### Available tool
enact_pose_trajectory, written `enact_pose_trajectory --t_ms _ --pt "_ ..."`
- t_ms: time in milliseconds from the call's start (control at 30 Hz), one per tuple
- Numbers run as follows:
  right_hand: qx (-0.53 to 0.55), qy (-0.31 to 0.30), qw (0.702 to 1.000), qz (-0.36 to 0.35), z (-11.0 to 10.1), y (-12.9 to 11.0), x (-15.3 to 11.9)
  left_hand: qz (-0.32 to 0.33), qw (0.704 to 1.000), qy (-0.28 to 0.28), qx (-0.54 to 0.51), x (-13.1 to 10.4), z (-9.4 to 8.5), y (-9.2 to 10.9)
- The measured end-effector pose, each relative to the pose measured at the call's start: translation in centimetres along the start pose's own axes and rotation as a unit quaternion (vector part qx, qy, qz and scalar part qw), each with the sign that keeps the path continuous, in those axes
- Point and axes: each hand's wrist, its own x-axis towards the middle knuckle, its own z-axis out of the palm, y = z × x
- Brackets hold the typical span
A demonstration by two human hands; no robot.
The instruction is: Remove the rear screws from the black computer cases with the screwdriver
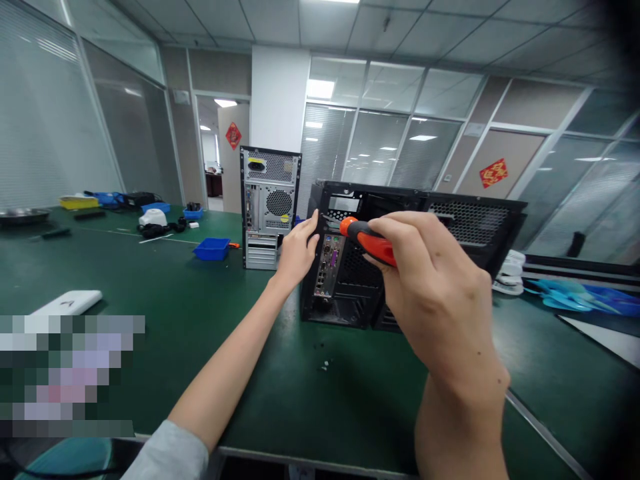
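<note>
A black computer case [357, 303] stands on the green table with its rear side facing me. Its metal port panel [327, 267] shows a purple connector. My right hand [440, 287] is closed round the handle of a red and black screwdriver [359, 231], which points left at the case's upper rear part. The tip is thin and hard to make out near the frame edge. Resting against the left edge of the case, my left hand [296, 250] has its fingers stretched out and holds nothing.
Behind to the left stands a second computer tower [273, 200]. A blue tray [213, 249] sits beside it. Small loose bits [326, 365] lie before the black case. Farther left are a white device [153, 218] and a white box [70, 303]. Blue plastic items [575, 293] lie at right.
</note>
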Motion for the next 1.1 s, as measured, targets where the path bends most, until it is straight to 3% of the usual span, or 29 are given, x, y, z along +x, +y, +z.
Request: enact_pose_trajectory --t_ms 467,1100 --pt "0.044 0.016 0.999 -0.011 0.07 0.06 0.07 0.002 1.000 0.007 -0.006 -0.10 0.21 -0.16" --pt "0.025 0.034 0.999 0.002 0.21 -0.32 0.17 0.006 1.000 0.008 -0.014 -0.17 0.19 0.06"
